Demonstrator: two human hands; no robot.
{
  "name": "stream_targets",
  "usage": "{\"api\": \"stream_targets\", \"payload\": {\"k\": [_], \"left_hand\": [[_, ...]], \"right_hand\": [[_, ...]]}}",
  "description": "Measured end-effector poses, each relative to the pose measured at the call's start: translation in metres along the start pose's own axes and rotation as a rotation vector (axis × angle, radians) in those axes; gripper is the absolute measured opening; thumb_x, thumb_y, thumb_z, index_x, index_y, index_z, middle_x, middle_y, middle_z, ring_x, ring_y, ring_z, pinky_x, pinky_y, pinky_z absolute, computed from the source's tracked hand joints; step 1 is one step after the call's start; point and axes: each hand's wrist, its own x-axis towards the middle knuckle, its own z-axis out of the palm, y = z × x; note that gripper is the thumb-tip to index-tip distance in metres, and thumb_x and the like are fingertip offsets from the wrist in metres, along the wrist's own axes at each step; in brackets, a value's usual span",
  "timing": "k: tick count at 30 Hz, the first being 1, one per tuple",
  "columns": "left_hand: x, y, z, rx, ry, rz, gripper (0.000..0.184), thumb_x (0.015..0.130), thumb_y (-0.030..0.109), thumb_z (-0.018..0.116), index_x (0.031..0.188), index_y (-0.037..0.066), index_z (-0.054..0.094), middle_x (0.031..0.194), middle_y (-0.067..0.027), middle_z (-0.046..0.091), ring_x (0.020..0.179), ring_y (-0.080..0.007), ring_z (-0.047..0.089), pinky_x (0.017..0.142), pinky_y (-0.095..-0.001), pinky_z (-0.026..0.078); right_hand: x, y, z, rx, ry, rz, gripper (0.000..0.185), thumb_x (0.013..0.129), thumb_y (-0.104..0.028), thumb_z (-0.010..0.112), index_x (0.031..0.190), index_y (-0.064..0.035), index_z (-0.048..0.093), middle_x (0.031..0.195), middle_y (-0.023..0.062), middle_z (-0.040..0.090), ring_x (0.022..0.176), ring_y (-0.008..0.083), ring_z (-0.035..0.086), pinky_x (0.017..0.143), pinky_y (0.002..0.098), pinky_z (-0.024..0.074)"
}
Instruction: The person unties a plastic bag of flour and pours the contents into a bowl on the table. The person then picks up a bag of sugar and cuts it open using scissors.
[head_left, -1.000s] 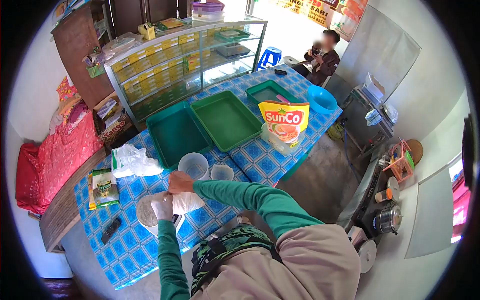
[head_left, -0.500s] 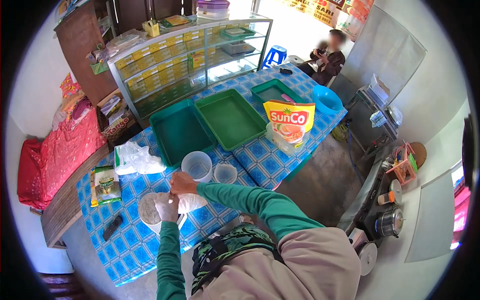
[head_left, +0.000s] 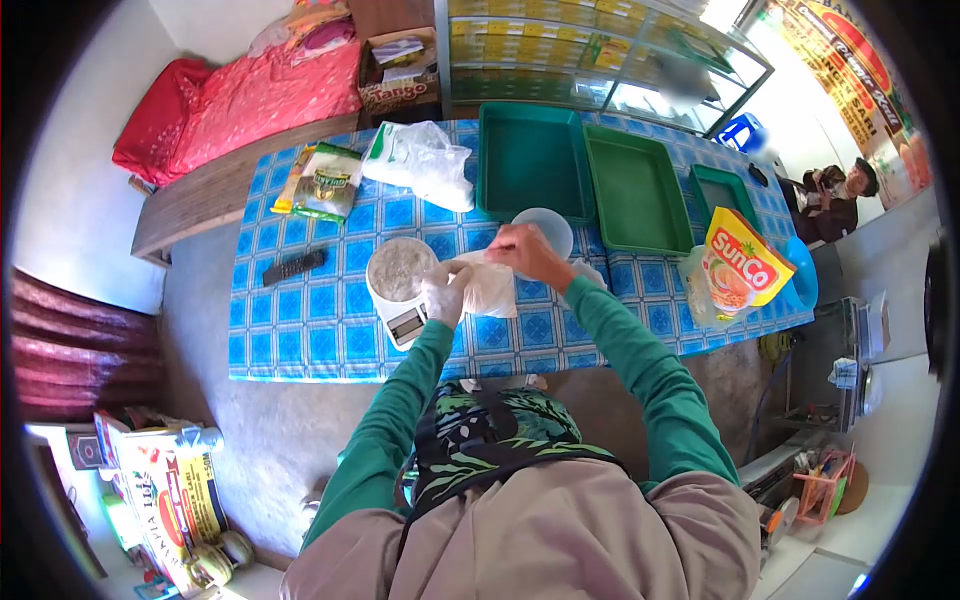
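A clear plastic bag of white powder (head_left: 490, 290) lies on the table between my hands. My left hand (head_left: 445, 290), in a thin whitish glove, has its fingers closed at the bag's gathered end. My right hand (head_left: 530, 252) is bare and curled just above the bag; what its fingertips pinch is too small to make out. Left of the bag, a round container of whitish powder (head_left: 400, 268) rests on a white digital scale (head_left: 393, 318). Behind my right hand stands a translucent plastic tub (head_left: 553, 232), partly hidden by it.
Green trays (head_left: 535, 165) line the table's back, with a SunCo pouch (head_left: 740, 265) and blue basin (head_left: 800, 275) at right. A remote (head_left: 294, 266), seasoning packets (head_left: 328, 183) and white plastic bag (head_left: 420, 160) lie left. A person (head_left: 835, 200) sits beyond the far right corner.
My head view has swung left and further down, so the table appears squarer. My right hand has moved apart from my left, toward the right; the left stays at the bag.
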Motion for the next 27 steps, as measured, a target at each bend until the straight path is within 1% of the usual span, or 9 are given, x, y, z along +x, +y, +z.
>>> {"api": "stream_targets", "payload": {"k": [3, 9, 11, 13, 15, 20, 23, 25, 27], "left_hand": [[0.001, 0.003, 0.006, -0.126, -0.014, -0.080, 0.017, 0.074, 0.014, 0.065, 0.082, -0.002, 0.068, 0.081, -0.0123, 0.067, 0.080, -0.0215, 0.062, 0.077, -0.0329, 0.046], [0.005, 0.017, -0.002, -0.231, -0.042, -0.151, 0.011, 0.077, 0.009, 0.065, 0.081, -0.001, 0.069, 0.080, -0.0076, 0.067, 0.077, -0.0167, 0.061, 0.076, -0.0317, 0.046], [0.011, 0.005, -0.005, -0.135, -0.050, -0.021, 0.014, 0.077, 0.015, 0.066, 0.079, 0.001, 0.070, 0.079, -0.0107, 0.068, 0.076, -0.0200, 0.064, 0.073, -0.0343, 0.048], [0.019, 0.007, -0.006, 0.350, -0.081, 0.191, 0.020, 0.076, 0.025, 0.068, 0.079, 0.005, 0.071, 0.079, -0.0165, 0.067, 0.075, -0.0272, 0.065, 0.071, -0.0388, 0.049], [0.023, 0.010, -0.007, 0.565, -0.117, 0.266, 0.024, 0.074, 0.032, 0.067, 0.076, 0.008, 0.071, 0.076, -0.0189, 0.065, 0.071, -0.0344, 0.063, 0.068, -0.0444, 0.049], [0.026, 0.008, -0.001, 0.649, -0.176, 0.237, 0.027, 0.076, 0.033, 0.064, 0.071, 0.007, 0.067, 0.070, -0.0174, 0.064, 0.066, -0.0382, 0.061, 0.064, -0.0479, 0.048], [0.029, 0.009, 0.002, 0.556, -0.228, 0.114, 0.025, 0.076, 0.029, 0.061, 0.074, 0.005, 0.067, 0.070, -0.0206, 0.063, 0.067, -0.0383, 0.061, 0.065, -0.0469, 0.049], [0.032, 0.002, -0.004, 0.340, -0.280, 0.097, 0.027, 0.079, 0.028, 0.062, 0.074, 0.002, 0.063, 0.074, -0.0204, 0.063, 0.072, -0.0381, 0.061, 0.068, -0.0474, 0.047], [0.032, -0.007, 0.000, 0.392, -0.273, 0.119, 0.026, 0.078, 0.026, 0.062, 0.077, 0.000, 0.064, 0.073, -0.0212, 0.063, 0.070, -0.0361, 0.062, 0.065, -0.0453, 0.047]], "right_hand": [[-0.012, -0.006, 0.029, -0.163, 0.070, -0.001, 0.018, 0.069, -0.015, 0.075, 0.079, -0.0007, 0.069, 0.073, 0.0125, 0.063, 0.063, 0.0257, 0.060, 0.058, 0.0345, 0.0470], [-0.019, -0.002, 0.046, -0.048, 0.190, 0.113, 0.013, 0.066, -0.005, 0.074, 0.077, -0.0022, 0.069, 0.072, 0.0105, 0.062, 0.067, 0.0264, 0.061, 0.060, 0.0339, 0.0478], [-0.019, -0.002, 0.049, -0.055, 0.200, 0.108, 0.012, 0.065, -0.004, 0.073, 0.076, -0.0031, 0.068, 0.071, 0.0097, 0.062, 0.067, 0.0260, 0.061, 0.060, 0.0340, 0.0481], [-0.023, 0.009, 0.057, -0.084, 0.232, 0.043, 0.008, 0.066, -0.003, 0.070, 0.073, -0.0057, 0.067, 0.072, 0.0089, 0.062, 0.069, 0.0257, 0.062, 0.061, 0.0353, 0.0485], [-0.023, 0.004, 0.060, -0.183, 0.255, 0.010, 0.007, 0.068, -0.002, 0.068, 0.071, -0.0081, 0.065, 0.074, 0.0084, 0.061, 0.071, 0.0256, 0.062, 0.062, 0.0366, 0.0488], [-0.026, -0.009, 0.062, -0.241, 0.328, 0.088, 0.007, 0.070, -0.004, 0.063, 0.073, -0.0073, 0.058, 0.075, 0.0091, 0.059, 0.073, 0.0306, 0.060, 0.061, 0.0407, 0.0473], [-0.029, -0.009, 0.064, -0.258, 0.345, 0.108, 0.008, 0.071, -0.005, 0.063, 0.074, -0.0069, 0.057, 0.076, 0.0093, 0.058, 0.073, 0.0309, 0.060, 0.061, 0.0412, 0.0470], [-0.028, -0.009, 0.062, -0.292, 0.350, 0.124, 0.008, 0.071, -0.005, 0.064, 0.074, -0.0066, 0.056, 0.076, 0.0093, 0.058, 0.073, 0.0308, 0.060, 0.061, 0.0413, 0.0469], [-0.027, -0.014, 0.066, -0.312, 0.390, 0.027, 0.009, 0.071, -0.005, 0.064, 0.073, -0.0055, 0.055, 0.074, 0.0089, 0.056, 0.072, 0.0308, 0.059, 0.060, 0.0414, 0.0464]]}}
